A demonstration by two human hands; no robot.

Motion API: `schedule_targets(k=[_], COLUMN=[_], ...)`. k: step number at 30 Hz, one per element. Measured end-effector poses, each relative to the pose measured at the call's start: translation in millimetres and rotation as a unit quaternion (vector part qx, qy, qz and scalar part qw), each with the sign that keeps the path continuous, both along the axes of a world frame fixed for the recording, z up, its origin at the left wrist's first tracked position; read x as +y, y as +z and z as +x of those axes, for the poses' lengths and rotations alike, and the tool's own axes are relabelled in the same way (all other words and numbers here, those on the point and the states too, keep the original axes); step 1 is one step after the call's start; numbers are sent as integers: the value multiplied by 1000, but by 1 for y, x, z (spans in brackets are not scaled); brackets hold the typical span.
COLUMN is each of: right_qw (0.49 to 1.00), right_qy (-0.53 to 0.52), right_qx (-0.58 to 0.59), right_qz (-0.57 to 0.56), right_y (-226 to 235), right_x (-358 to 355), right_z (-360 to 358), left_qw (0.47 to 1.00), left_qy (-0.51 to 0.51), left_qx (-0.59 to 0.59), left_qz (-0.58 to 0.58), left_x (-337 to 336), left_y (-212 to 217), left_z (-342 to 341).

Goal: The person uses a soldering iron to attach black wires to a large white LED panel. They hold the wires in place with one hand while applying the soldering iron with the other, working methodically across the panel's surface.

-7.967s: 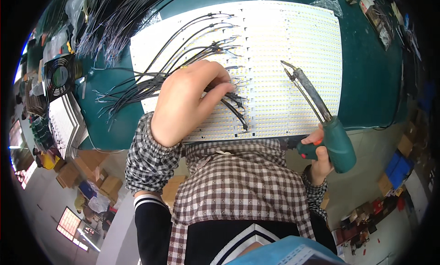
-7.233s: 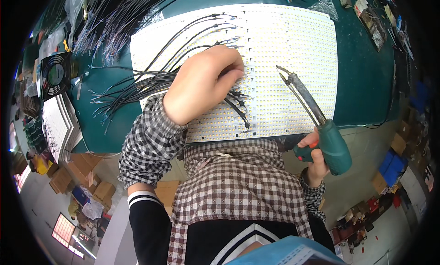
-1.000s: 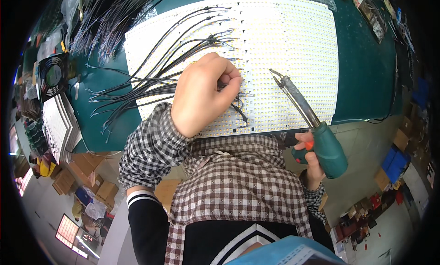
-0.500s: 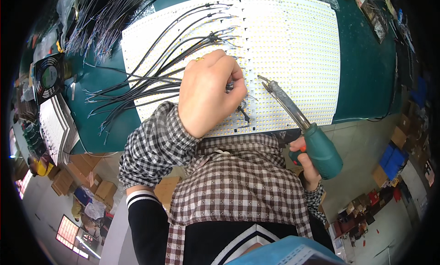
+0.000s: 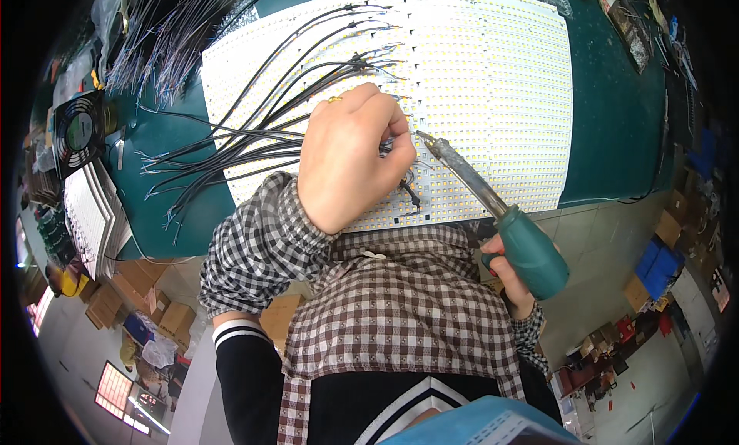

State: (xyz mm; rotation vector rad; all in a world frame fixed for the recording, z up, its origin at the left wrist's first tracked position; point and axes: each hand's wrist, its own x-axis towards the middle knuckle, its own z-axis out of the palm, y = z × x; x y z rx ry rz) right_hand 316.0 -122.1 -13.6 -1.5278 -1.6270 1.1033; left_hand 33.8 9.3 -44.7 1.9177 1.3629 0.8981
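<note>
My left hand point(image 5: 350, 156) rests curled on a large white LED panel point(image 5: 493, 91), its fingertips pinching a black wire point(image 5: 231, 148) down onto the board. Many more black wires fan out leftward from under that hand. My right hand point(image 5: 508, 279) grips the teal handle of a soldering iron point(image 5: 531, 252). The iron's metal tip point(image 5: 426, 139) points up and left and sits right beside my left fingertips on the panel. A short black wire end point(image 5: 412, 195) lies on the panel just below the hand.
The panel lies on a green table point(image 5: 616, 129). A loose bunch of spare wires point(image 5: 169, 37) sits at the top left, with a small black fan point(image 5: 77, 129) and a stack of white boards point(image 5: 96, 214) at the left edge. Cardboard boxes point(image 5: 165, 322) stand on the floor below.
The soldering iron has swung left across the panel, its tip now meeting my left fingertips. My left hand has stayed pressed on the wires with small shifts.
</note>
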Motion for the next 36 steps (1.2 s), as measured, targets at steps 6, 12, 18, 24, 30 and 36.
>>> schedule_targets(k=[6, 12, 18, 24, 30, 36], right_qw=[999, 1000, 998, 997, 996, 994], right_qy=[-32, 14, -39, -46, -57, -62], right_qx=[34, -5, 41, 38, 60, 86], right_qz=[-12, 12, -40, -46, -41, -10], right_y=[1, 4, 5, -3, -4, 2], right_x=[1, 7, 0, -9, -10, 0], right_z=[-6, -4, -5, 6, 6, 5], left_qw=[1000, 1000, 1000, 1000, 1000, 994], left_qy=[5, 16, 14, 7, 1, -60], left_qx=[1, -1, -5, 15, -1, 61], left_qz=[1, -4, -6, 1, -29, 68], left_x=[-1, -2, -1, 0, -3, -27], left_y=[0, -1, -2, 0, 4, 20], left_z=[1, 3, 3, 2, -1, -35])
